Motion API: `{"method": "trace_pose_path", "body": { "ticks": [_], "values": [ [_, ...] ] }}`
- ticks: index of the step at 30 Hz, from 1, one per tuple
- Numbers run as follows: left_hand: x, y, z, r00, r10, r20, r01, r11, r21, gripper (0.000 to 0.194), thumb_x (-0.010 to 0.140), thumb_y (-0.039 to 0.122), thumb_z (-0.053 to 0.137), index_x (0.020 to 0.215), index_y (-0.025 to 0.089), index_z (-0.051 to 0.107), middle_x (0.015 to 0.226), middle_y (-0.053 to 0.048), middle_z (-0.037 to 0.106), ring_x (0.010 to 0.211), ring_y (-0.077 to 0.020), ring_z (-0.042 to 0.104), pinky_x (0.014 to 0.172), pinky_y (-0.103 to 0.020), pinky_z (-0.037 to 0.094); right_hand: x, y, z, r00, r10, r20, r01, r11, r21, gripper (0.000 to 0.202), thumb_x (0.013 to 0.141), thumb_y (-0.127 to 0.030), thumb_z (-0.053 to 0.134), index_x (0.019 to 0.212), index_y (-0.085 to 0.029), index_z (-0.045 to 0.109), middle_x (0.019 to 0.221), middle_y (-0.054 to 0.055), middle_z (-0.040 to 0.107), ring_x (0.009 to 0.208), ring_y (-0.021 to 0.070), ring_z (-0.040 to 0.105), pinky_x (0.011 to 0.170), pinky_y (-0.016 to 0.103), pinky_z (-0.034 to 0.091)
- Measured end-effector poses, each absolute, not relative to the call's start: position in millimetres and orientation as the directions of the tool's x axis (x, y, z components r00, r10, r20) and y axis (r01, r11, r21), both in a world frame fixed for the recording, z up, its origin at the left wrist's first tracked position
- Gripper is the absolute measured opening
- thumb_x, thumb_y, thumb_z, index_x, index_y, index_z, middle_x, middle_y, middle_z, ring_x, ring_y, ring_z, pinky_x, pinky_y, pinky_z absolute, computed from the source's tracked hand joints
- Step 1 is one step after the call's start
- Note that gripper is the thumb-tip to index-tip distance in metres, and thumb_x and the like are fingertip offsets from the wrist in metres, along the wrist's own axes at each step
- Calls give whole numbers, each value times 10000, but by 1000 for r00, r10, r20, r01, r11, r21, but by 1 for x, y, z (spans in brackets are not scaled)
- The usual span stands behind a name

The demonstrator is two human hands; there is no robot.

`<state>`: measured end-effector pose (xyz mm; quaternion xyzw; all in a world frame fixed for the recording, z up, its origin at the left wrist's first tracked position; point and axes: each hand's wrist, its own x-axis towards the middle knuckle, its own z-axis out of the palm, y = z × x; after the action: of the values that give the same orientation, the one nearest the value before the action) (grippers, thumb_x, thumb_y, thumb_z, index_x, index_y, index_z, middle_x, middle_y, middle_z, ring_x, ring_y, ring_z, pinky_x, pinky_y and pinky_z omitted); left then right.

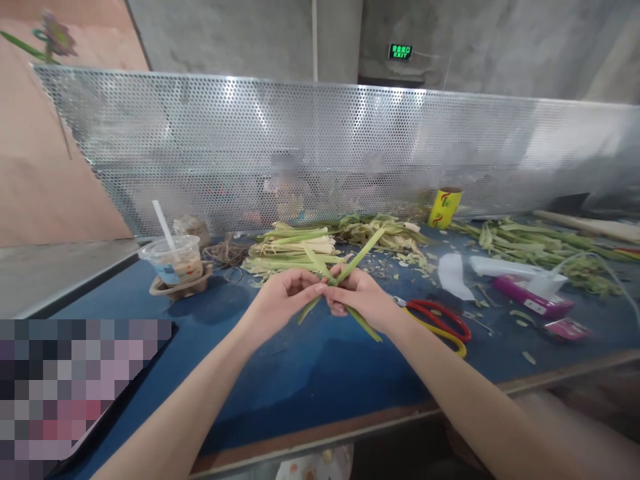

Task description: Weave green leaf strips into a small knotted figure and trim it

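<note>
My left hand point(299, 291) and my right hand point(357, 293) meet above the blue table, both closed on crossed strips of green leaf point(364, 253). One strip slants up to the right, a shorter one up to the left, and their lower ends stick out beneath my fingers. The crossing lies at my fingertips, which partly hide it. Behind my hands lies a bundle of pale green leaf strips point(290, 248). Just right of my right wrist are scissors with red and yellow handles point(443, 320), lying on the table.
An iced drink cup point(173, 257) with a straw stands in a cardboard holder at left. A pixelated screen point(75, 393) fills the lower left. At right lie a purple box point(530, 297) and more leaves point(540, 247). A yellow can point(445, 208) stands near the perforated metal partition point(200, 147).
</note>
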<state>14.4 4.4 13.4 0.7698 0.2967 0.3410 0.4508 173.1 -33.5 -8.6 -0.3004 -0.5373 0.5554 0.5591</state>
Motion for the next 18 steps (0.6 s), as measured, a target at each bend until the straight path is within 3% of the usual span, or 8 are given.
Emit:
{"method": "trace_pose_path", "body": {
  "ticks": [7,10,13,15,18],
  "values": [
    [12,3,14,605,775,182,184,-359,915,245,601,302,732,740,144,606,498,46,535,426,-73,440,434,-197,300,169,-32,-16,-90,952,293,-270,260,-927,273,691,-315,695,712,-190,453,507,-84,480,392,38,400,408,202,295],
    [12,0,14,598,785,162,182,-330,926,344,623,321,718,887,141,590,479,61,519,406,-73,415,417,-197,274,169,-31,-16,-43,951,306,-230,289,-929,265,701,-346,674,720,-194,457,483,-90,457,373,36,367,402,204,297],
    [11,-2,15,583,789,192,169,-349,922,491,638,341,711,1053,153,529,512,61,546,457,-97,477,457,-211,330,174,-31,-11,-69,951,301,-148,288,-946,247,743,-415,613,788,-210,483,520,-56,511,405,81,432,398,224,325],
    [9,0,15,581,781,230,163,-388,907,534,656,341,699,1119,163,500,542,60,556,495,-107,505,501,-227,372,178,-32,-7,-64,943,325,-74,321,-944,252,767,-452,575,858,-221,529,644,-10,575,529,125,523,468,263,399],
    [6,3,14,605,751,264,184,-454,872,526,687,334,676,1152,178,486,581,51,556,520,-109,510,519,-238,384,182,-35,-3,9,915,404,43,403,-914,268,759,-427,606,974,-267,609,1006,38,571,944,187,530,780,345,444]
  ]
}}
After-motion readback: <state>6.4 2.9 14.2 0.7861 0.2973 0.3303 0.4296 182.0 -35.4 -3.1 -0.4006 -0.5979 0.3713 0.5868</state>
